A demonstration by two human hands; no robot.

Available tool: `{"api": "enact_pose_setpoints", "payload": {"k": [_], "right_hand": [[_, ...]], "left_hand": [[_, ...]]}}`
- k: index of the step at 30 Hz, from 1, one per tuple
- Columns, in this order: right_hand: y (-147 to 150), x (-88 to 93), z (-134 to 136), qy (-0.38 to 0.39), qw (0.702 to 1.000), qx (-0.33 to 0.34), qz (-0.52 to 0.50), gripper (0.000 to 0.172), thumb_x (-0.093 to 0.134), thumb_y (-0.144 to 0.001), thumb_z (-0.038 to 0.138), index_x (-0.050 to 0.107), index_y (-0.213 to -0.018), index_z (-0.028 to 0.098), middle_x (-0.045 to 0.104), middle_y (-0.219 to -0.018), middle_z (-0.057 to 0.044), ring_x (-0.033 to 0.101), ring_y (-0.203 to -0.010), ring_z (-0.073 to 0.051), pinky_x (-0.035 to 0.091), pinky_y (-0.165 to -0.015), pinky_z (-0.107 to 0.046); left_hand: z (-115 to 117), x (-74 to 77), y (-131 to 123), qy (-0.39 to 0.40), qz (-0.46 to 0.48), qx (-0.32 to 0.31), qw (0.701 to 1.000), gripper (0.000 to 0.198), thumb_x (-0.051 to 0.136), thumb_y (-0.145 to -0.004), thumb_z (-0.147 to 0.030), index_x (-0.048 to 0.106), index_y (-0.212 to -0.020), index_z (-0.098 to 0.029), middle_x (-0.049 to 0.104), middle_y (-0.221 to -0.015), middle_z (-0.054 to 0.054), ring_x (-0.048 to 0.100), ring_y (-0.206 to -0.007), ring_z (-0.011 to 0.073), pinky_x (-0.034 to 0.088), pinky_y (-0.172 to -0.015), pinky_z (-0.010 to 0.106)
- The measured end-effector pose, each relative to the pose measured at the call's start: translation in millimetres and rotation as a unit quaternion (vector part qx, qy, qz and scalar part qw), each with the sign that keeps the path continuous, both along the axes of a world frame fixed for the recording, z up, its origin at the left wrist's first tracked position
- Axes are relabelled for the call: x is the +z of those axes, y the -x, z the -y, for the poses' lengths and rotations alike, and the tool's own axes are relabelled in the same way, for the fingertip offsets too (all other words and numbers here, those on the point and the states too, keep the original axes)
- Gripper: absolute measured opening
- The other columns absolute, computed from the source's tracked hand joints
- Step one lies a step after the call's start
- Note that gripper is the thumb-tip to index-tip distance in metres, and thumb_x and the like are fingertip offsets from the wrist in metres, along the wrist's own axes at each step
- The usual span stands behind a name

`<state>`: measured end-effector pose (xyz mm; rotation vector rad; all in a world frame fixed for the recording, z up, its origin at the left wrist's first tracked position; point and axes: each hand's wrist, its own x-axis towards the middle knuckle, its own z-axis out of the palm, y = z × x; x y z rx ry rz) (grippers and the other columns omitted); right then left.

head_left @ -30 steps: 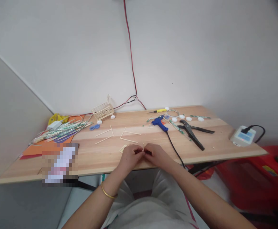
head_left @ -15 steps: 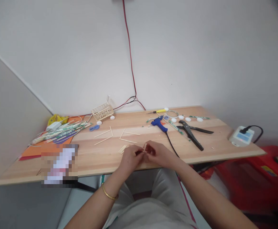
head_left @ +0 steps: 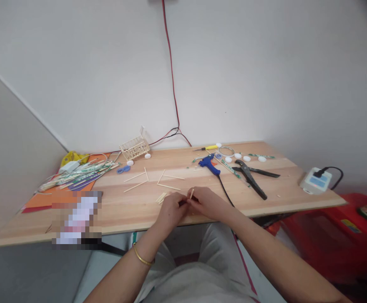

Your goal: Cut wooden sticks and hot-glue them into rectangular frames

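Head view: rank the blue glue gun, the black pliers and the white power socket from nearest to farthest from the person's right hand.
From the right hand, which pinches a short stick:
1. Blue glue gun, just beyond the hand.
2. Black pliers, further right.
3. White power socket, at the right edge of the table.

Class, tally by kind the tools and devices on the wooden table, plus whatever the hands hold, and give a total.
Blue glue gun: 1
Black pliers: 1
Yellow-handled screwdriver: 1
White power strip: 1
Short stick, pinched between left hand and right hand: 1
Total: 5
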<state>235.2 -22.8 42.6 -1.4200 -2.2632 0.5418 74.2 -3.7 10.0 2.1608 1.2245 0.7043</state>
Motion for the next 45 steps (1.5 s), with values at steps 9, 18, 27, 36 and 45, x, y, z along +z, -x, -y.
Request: {"api": "enact_pose_setpoints", "payload": {"k": [9, 18, 27, 36, 45], "right_hand": [[-8.9, 2.1, -1.4, -0.014, 0.999, 0.022, 0.024, 0.016, 0.047, -0.084, 0.021, 0.058, -0.073, 0.016, 0.062, -0.076, -0.006, 0.054, -0.069, -0.015, 0.037, -0.064, -0.024], [-13.6, -3.5, -1.5, -0.008, 1.0, 0.015, -0.023, 0.01, 0.051, -0.082, 0.022, 0.059, -0.078, 0.016, 0.06, -0.07, -0.002, 0.052, -0.064, -0.013, 0.034, -0.059, -0.022], [-12.3, -6.9, 0.6, 0.001, 1.0, 0.026, -0.003, 0.012, 0.05, -0.082, 0.021, 0.059, -0.077, 0.017, 0.06, -0.07, -0.002, 0.051, -0.063, -0.013, 0.034, -0.059, -0.023], [-10.0, -8.3, 5.9, -0.005, 0.999, 0.027, 0.02, 0.01, 0.051, -0.083, 0.021, 0.058, -0.079, 0.016, 0.061, -0.079, -0.006, 0.053, -0.071, -0.016, 0.038, -0.066, -0.025], [-7.1, -7.0, 6.5, 0.034, 0.999, 0.007, -0.019, 0.006, 0.053, -0.079, 0.018, 0.059, -0.077, 0.016, 0.061, -0.07, -0.002, 0.051, -0.064, -0.013, 0.036, -0.059, -0.022]], "left_hand": [[-1.0, 5.8, 9.3, 0.039, 0.035, 0.011, 0.999, 0.023, 0.053, -0.07, -0.013, 0.071, -0.083, -0.019, 0.071, -0.084, 0.002, 0.061, -0.079, 0.0158, 0.043, -0.073, 0.025], [3.0, 0.0, -6.6, 0.156, 0.129, -0.03, 0.979, 0.026, 0.051, -0.074, -0.023, 0.072, -0.087, -0.015, 0.071, -0.08, 0.003, 0.06, -0.073, 0.0164, 0.041, -0.066, 0.024], [1.9, 7.6, -5.3, 0.073, 0.02, -0.03, 0.997, 0.022, 0.051, -0.07, -0.017, 0.073, -0.074, -0.018, 0.067, -0.065, 0.001, 0.055, -0.063, 0.014, 0.036, -0.059, 0.023], [8.5, 2.5, -6.2, 0.058, 0.009, -0.036, 0.998, 0.023, 0.05, -0.073, -0.017, 0.072, -0.08, -0.019, 0.071, -0.079, 0.003, 0.059, -0.071, 0.0165, 0.04, -0.066, 0.025], [9.4, 0.5, -4.4, 0.043, 0.006, -0.038, 0.998, 0.021, 0.05, -0.072, -0.015, 0.07, -0.075, -0.017, 0.068, -0.073, 0.002, 0.057, -0.069, 0.0156, 0.037, -0.062, 0.024]]}}
